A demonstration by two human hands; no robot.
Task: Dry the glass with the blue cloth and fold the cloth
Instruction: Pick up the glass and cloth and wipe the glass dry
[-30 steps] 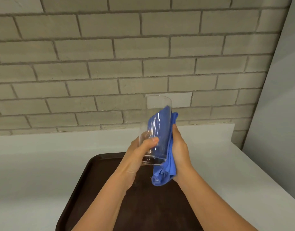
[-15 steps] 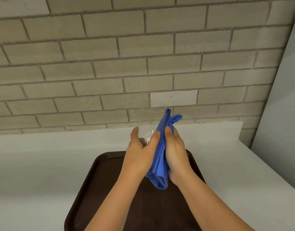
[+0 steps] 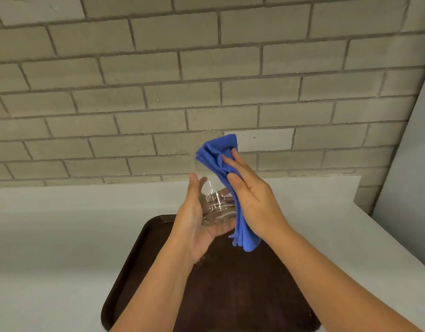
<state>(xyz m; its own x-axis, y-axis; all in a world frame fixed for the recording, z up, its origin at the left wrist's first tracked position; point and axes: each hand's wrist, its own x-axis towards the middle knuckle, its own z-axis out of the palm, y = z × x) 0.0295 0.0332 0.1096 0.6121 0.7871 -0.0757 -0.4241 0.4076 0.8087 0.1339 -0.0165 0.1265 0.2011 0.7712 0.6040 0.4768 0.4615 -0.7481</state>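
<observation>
A clear drinking glass (image 3: 215, 203) is held in the air above the tray, its thick base resting in the palm of my left hand (image 3: 194, 224). My left thumb stands up along the glass's left side. My right hand (image 3: 248, 200) presses a bunched blue cloth (image 3: 220, 152) against the right side of the glass. The cloth rises above the fingers and hangs down below the wrist to a loose end. The upper part of the glass is hard to make out against the wall.
A dark brown tray (image 3: 139, 248) lies on the white counter (image 3: 63, 236) under my hands. A grey brick wall (image 3: 182, 80) rises behind the counter. A pale panel (image 3: 408, 164) closes the right side, and the counter's edge runs diagonally at right.
The glass has turned so its base now sits in my left palm. My right hand has slid the cloth higher along the glass's right side.
</observation>
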